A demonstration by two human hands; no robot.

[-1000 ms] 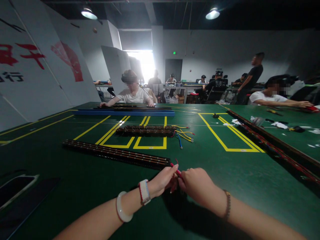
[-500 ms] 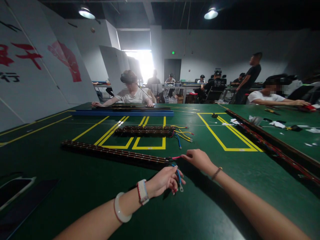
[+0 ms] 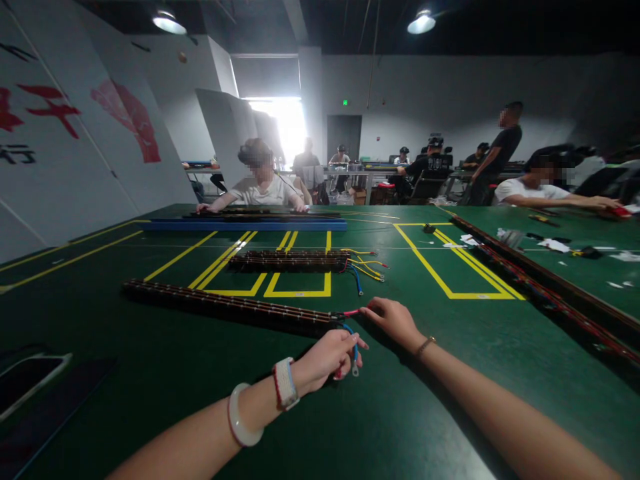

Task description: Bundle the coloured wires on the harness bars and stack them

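A long dark bar assembly with brown strips [image 3: 230, 305] lies slantwise on the green table. At its right end a blue wire [image 3: 355, 348] with a metal ring terminal bends downward. My left hand [image 3: 327, 357] is closed on this blue wire, the terminal hanging below the fingers. From the same end a red wire [image 3: 351, 313] runs out to the right. My right hand [image 3: 393, 320] pinches its outer end, so the tip is hidden. Behind them rests a shorter dark bundle [image 3: 290, 260] with yellow wires [image 3: 367, 265] and a second blue wire [image 3: 359, 280], touched by neither hand.
Yellow tape outlines [image 3: 453, 295] mark the table. A long assembly with red wires [image 3: 555, 293] crosses the right side. White scraps [image 3: 553, 245] lie beyond it. A phone-like device [image 3: 35, 377] sits at left. Across the table, a person [image 3: 263, 187] works behind a blue rail [image 3: 245, 225].
My left hand has curled its fingers in more, and the blue wire's terminal has risen slightly leftward. My right hand stays on the red wire, nearly still.
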